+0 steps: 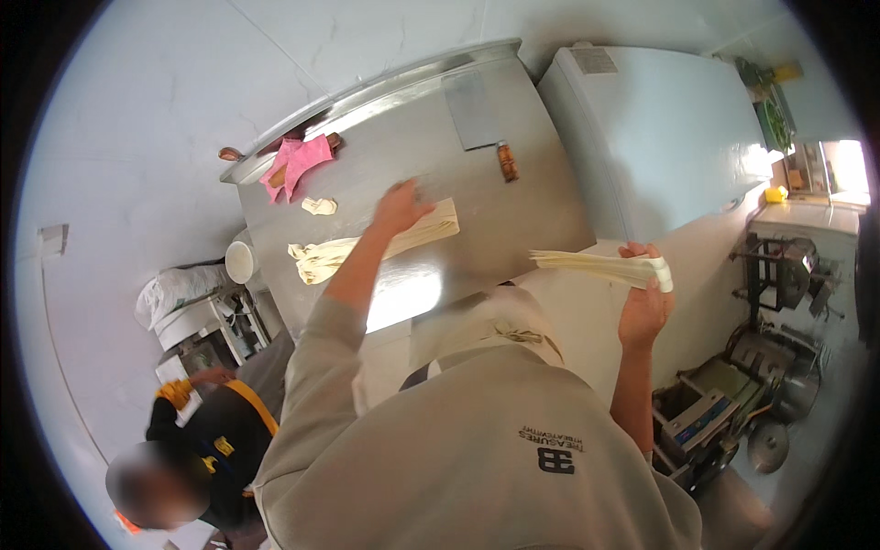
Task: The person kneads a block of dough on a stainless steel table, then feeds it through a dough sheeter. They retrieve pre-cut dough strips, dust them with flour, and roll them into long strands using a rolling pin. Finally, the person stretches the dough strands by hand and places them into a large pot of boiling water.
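Note:
Over the steel worktable (474, 240), my left hand (402, 205) is slightly blurred above a long bundle of pale dough strips (330, 256) lying on the top. Whether its fingers touch the bundle I cannot tell. Beyond the table's right front corner, my right hand (646, 295) is raised and grips a second bundle of flat dough strips (598, 267), folded over at the fingers with its loose ends pointing left. A small lump of dough (320, 205) rests left of my left hand.
A pink cloth (302, 161) lies over a wooden-looking tool at the table's back left. A cleaver (474, 110) with a brown handle lies at the back right, near a white chest freezer (674, 130). A co-worker (220, 440) is at lower left; metal pots (766, 443) stand at lower right.

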`<state>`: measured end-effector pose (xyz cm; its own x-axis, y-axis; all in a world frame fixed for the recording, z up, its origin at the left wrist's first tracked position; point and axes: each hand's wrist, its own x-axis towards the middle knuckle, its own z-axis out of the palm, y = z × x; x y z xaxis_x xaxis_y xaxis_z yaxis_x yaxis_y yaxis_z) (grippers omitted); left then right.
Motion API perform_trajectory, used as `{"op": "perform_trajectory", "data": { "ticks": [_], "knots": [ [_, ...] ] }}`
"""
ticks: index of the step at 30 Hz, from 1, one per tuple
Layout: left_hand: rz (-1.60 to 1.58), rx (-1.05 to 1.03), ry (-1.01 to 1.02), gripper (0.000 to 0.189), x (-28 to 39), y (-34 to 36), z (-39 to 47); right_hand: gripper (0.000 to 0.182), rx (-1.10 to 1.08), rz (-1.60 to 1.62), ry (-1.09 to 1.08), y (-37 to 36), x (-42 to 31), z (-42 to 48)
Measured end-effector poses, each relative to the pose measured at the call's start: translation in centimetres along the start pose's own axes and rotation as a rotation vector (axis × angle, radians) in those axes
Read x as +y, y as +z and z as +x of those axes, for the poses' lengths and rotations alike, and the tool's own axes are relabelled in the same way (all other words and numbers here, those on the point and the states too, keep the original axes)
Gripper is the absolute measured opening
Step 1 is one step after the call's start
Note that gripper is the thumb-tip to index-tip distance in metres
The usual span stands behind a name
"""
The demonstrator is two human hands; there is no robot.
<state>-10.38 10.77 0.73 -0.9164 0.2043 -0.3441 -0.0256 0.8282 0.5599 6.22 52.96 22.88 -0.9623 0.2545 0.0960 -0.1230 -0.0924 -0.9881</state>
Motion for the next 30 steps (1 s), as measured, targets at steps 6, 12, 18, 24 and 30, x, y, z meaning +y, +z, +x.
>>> {"op": "perform_trajectory", "data": {
  "ticks": [6,12,18,24,30],
  "knots": [
    [0.359,0.043,-0.09,0.069,-10.7,-2.5,-13.2,0.05,0.124,0.074,0.081,3.3,0.8,-5.0],
    [0.273,0.057,0.013,0.043,-20.1,4.5,-13.7,0.032,0.195,-0.147,0.071,3.6,0.5,-6.6],
    [0.623,-0.103,0.126,0.051,-14.1,5.0,-12.1,0.038,0.357,0.113,0.047,1.0,-1.5,-8.0],
    [0.275,-0.336,0.097,0.033,-18.0,2.3,-8.3,0.037,0.404,-0.223,-0.089,-2.8,-3.3,-11.5],
    [-0.853,-0.541,-0.512,0.023,-11.8,-5.3,-13.8,0.056,0.51,0.06,0.088,-7.0,-2.1,-14.0]
  ]
}}
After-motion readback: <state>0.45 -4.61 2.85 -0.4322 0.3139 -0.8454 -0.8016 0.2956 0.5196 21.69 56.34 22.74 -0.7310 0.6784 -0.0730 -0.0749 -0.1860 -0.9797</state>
